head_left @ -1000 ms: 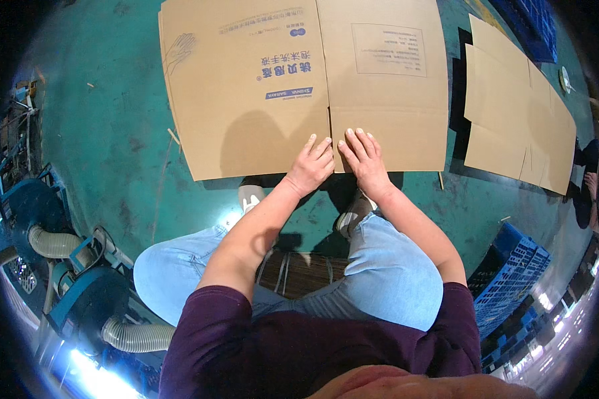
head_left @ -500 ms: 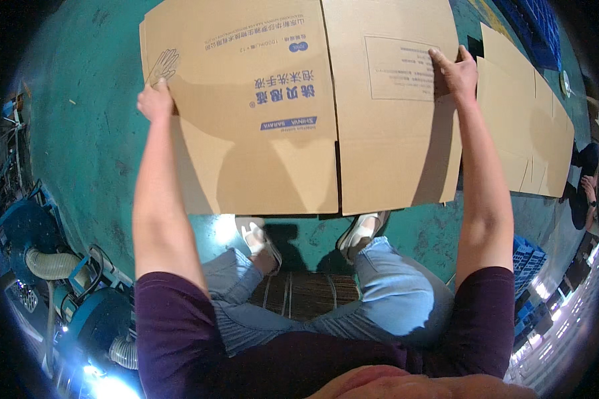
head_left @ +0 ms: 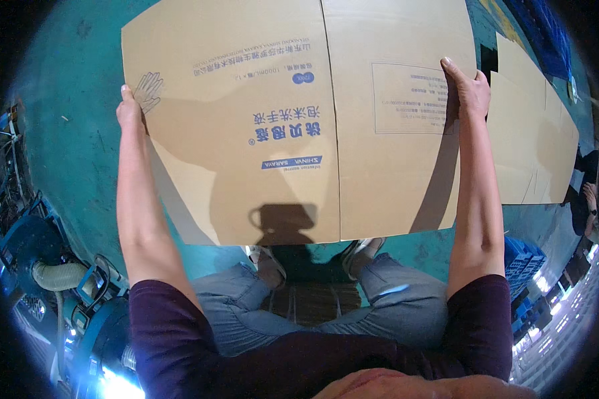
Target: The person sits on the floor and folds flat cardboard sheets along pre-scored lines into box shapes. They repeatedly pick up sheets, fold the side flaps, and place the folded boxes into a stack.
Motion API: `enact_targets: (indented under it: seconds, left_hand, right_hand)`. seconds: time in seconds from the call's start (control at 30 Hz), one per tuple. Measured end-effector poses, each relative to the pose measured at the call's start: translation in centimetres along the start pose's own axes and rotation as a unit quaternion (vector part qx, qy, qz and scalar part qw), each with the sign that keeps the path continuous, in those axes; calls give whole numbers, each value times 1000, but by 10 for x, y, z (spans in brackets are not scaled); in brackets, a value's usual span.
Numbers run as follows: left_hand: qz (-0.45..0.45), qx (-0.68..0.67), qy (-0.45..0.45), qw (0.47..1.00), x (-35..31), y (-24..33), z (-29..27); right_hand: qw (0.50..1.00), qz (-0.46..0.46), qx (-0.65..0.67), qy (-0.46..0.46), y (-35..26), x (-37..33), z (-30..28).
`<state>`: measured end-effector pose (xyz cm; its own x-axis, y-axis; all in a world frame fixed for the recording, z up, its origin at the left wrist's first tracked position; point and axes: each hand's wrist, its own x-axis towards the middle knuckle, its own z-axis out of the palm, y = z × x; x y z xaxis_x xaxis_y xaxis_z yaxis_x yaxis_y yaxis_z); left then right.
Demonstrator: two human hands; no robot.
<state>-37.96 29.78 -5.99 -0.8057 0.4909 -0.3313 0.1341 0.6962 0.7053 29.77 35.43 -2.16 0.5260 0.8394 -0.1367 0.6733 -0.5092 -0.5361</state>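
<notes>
Flattened cardboard box held at 12 o'clock
Left hand at 10 o'clock grips 1 side edge, right hand at 2 o'clock the other; both curled mostly closed.

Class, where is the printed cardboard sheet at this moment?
In the head view, the printed cardboard sheet is at upper centre, held at its side edges between the left hand and the right hand.

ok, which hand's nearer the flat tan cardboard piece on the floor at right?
Right. The right hand grips the right edge of the printed brown cardboard, just left of the tan piece in view; the left hand grips the opposite edge, farther away.
</notes>
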Motion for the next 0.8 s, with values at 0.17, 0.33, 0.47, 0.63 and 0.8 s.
enact_targets:
  seconds: [0.17,0.33,0.47,0.63,0.8]
  left_hand:
    - [33,247,124,961,-46,27,25]
    - [136,269,191,934,-73,24,27]
    - [383,317,158,854,-145,0,49]
    - [564,146,-289,760,-382,-57,56]
    - [561,175,-354,728,-463,-98,47]
  right_hand:
    - [1000,-4,-8,22,-21,-18,-8]
    - [999,-34,27,-4,-13,-17,-7]
    - [999,-49,-13,1,-10,-15,-9]
    - [998,-65,-14,-14,3,-5,-1]
    - [997,-67,-38,22,-4,-12,-11]
